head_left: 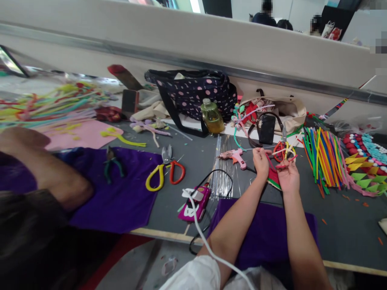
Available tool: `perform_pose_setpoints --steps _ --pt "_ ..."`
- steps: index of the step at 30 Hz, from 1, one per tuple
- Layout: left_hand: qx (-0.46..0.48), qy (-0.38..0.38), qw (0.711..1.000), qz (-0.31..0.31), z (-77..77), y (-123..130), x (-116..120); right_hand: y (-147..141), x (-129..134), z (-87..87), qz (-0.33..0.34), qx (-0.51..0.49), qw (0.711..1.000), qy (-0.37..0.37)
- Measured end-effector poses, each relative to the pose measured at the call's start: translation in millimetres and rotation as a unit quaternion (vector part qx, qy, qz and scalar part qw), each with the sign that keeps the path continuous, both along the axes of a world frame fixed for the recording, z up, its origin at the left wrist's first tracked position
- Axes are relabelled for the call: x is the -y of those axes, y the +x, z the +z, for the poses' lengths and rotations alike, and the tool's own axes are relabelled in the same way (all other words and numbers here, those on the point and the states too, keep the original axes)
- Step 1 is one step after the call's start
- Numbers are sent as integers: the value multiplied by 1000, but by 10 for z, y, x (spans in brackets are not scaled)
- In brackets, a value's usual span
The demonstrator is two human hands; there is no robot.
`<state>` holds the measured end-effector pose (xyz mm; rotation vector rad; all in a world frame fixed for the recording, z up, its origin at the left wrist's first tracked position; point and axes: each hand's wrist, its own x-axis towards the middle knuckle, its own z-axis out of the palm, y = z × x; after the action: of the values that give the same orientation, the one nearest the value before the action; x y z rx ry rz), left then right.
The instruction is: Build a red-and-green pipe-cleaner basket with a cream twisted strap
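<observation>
Dark-grey flat tabletop (pixel 341 229), across the middle of the frame. Purple cloth (pixel 269 233), lower right of centre. Left hand (pixel 260 164), right of centre: fingers curled nearly together; whether it grips anything cannot be told. Right hand (pixel 289 176), beside it: fingertips pinched. Flat red piece with green edging (pixel 273 179) lies between the hands. Narrow red strip (pixel 281 166), in the right fingertips. Present step, apparently: close fingertip handling; next move calls for steady pinching.

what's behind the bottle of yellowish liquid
A dark patterned bag stands behind the bottle. The bottle covers part of the bag's lower right, so whatever lies directly behind there can't be made out.
</observation>
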<state>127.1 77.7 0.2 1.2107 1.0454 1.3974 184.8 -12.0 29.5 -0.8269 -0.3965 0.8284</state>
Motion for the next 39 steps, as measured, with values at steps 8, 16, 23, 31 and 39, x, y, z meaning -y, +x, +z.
perform_pose_setpoints --steps 8,16,23,31,39 --pt "36 -13 999 37 75 -33 -34 -86 160 146 89 20 996 15" --pt "120 -30 990 70 130 -77 -81 -152 493 209 148 128 981 -12" --pt "216 -81 969 89 158 -125 -146 -113 648 121 20 185 982 -44" --pt "295 -106 945 97 249 -170 -195 115 510 1 -140 21 989 -41" --pt "309 -175 933 55 256 -173 -98 526 144 -138 -228 -95 967 -61"
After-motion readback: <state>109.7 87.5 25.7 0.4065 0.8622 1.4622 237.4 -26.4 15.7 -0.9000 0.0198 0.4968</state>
